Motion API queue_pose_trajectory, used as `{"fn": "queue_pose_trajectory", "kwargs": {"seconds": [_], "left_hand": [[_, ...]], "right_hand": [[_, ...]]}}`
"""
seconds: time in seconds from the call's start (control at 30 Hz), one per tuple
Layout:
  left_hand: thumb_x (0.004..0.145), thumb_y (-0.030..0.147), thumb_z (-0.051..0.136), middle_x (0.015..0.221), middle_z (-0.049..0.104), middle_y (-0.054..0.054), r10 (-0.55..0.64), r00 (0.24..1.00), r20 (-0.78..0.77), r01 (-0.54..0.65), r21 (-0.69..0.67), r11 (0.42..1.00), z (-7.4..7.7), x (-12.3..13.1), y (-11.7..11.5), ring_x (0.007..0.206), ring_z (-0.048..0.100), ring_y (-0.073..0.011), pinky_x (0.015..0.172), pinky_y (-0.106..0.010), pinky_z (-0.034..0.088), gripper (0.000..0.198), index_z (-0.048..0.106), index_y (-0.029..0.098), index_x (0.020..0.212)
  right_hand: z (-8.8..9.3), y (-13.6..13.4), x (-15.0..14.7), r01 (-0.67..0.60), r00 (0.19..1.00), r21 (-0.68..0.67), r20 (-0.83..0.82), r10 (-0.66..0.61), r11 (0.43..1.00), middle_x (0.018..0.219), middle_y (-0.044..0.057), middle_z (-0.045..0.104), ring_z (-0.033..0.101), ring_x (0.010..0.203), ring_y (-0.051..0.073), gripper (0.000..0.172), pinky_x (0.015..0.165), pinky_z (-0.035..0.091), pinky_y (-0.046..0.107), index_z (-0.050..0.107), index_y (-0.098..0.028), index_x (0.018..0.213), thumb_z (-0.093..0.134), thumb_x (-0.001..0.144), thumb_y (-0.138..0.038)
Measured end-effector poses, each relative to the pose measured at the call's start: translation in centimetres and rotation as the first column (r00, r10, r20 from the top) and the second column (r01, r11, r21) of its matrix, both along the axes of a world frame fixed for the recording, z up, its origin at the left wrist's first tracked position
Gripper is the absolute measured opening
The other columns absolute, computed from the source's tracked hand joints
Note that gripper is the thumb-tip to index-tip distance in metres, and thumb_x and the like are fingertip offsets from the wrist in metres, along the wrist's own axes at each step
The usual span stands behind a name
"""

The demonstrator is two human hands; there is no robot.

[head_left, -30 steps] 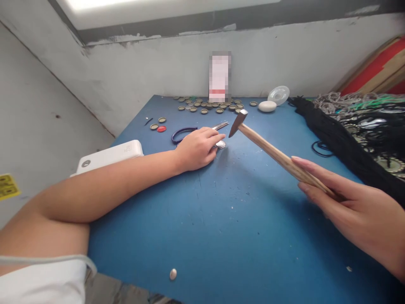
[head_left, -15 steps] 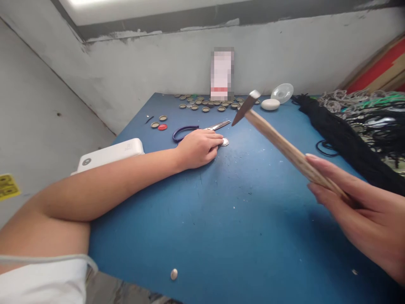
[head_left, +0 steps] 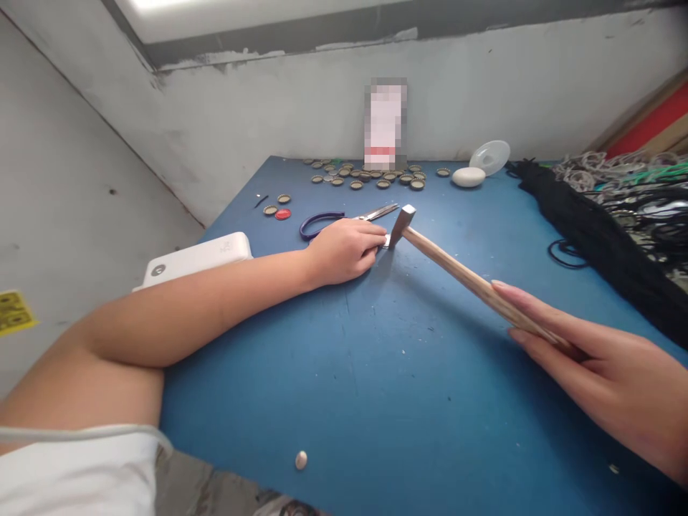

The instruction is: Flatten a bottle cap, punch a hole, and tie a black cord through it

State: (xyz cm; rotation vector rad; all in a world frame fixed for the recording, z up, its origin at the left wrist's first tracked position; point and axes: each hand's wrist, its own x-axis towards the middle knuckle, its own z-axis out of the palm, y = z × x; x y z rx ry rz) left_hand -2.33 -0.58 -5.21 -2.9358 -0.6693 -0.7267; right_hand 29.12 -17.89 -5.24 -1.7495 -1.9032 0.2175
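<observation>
The hammer (head_left: pixel 456 269) slants up-left, its pale wooden handle running from the right hand (head_left: pixel 613 376) to the steel head (head_left: pixel 402 222), which sits face down on the bottle cap (head_left: pixel 385 244) mid-table. The right fingers, pressed together, clasp the handle's end, and the left hand (head_left: pixel 347 251) pinches the cap at its fingertips. Scissors (head_left: pixel 344 216) lie just behind, and the blue table (head_left: pixel 408 401) is open towards its near edge.

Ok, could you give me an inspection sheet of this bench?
Surface: blue tabletop, scuffed, pale specks.
Job's things: wooden-handled steel hammer, head down at small silver crimped cap, mostly hidden.
Clutter: purple-handled scissors, loose gold bottle caps, red cap, white rectangular box, white oval lump.
Hands: left hand pinches the cap; right hand grips the hammer handle.
Cables: black cord bundle; white cord over clothing.
Surroundings: grey stained wall.
</observation>
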Motion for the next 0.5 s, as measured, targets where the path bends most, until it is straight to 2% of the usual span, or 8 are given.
{"fn": "queue_pose_trajectory", "kwargs": {"seconds": [0.07, 0.17, 0.3, 0.5], "left_hand": [[0.092, 0.011, 0.051, 0.115, 0.078, -0.011, -0.003, 1.0, 0.009, 0.003, -0.007, 1.0, 0.0, 0.04, 0.0, 0.106, 0.075, -0.0246, 0.095, -0.04, 0.061, 0.029, 0.077, 0.015, 0.104], [0.092, 0.011, 0.051, 0.119, 0.076, -0.014, 0.017, 1.0, 0.006, -0.017, -0.029, 0.999, 0.17, 0.05, -0.15, 0.111, 0.072, -0.0255, 0.099, -0.042, 0.059, 0.028, 0.075, 0.014, 0.107], [0.092, 0.016, 0.056, 0.12, 0.072, -0.016, 0.101, 0.995, -0.026, -0.101, -0.022, 0.995, 0.42, -0.01, -0.42, 0.115, 0.068, -0.0283, 0.102, -0.046, 0.056, 0.03, 0.071, 0.013, 0.118], [0.095, 0.014, 0.05, 0.122, 0.076, -0.012, 0.014, 0.999, -0.037, -0.014, 0.005, 1.0, 0.31, -0.05, -0.24, 0.115, 0.071, -0.0247, 0.104, -0.042, 0.057, 0.031, 0.074, 0.014, 0.116]], "right_hand": [[0.26, 0.32, -0.19, -0.048, 0.999, -0.019, -0.019, 0.048, 0.999, 0.116, -0.007, 0.08, 0.081, 0.091, 0.027, 0.05, 0.076, 0.067, 0.036, 0.072, -0.042, 0.132, 0.056, 0.086, -0.049], [0.67, 0.5, -0.48, -0.001, 0.999, -0.012, -0.035, 0.001, 1.0, 0.114, -0.006, 0.08, 0.081, 0.089, 0.028, 0.049, 0.068, 0.067, 0.036, 0.074, -0.041, 0.129, 0.057, 0.084, -0.05], [0.94, 0.41, -0.56, 0.06, 0.995, -0.036, -0.08, -0.063, 0.998, 0.113, -0.006, 0.081, 0.081, 0.088, 0.027, 0.051, 0.065, 0.066, 0.034, 0.073, -0.042, 0.13, 0.058, 0.082, -0.05], [0.98, 0.4, -0.5, 0.11, 0.99, -0.039, -0.083, -0.113, 0.993, 0.109, -0.006, 0.082, 0.081, 0.087, 0.027, 0.05, 0.06, 0.065, 0.034, 0.075, -0.044, 0.127, 0.06, 0.08, -0.054]]}}
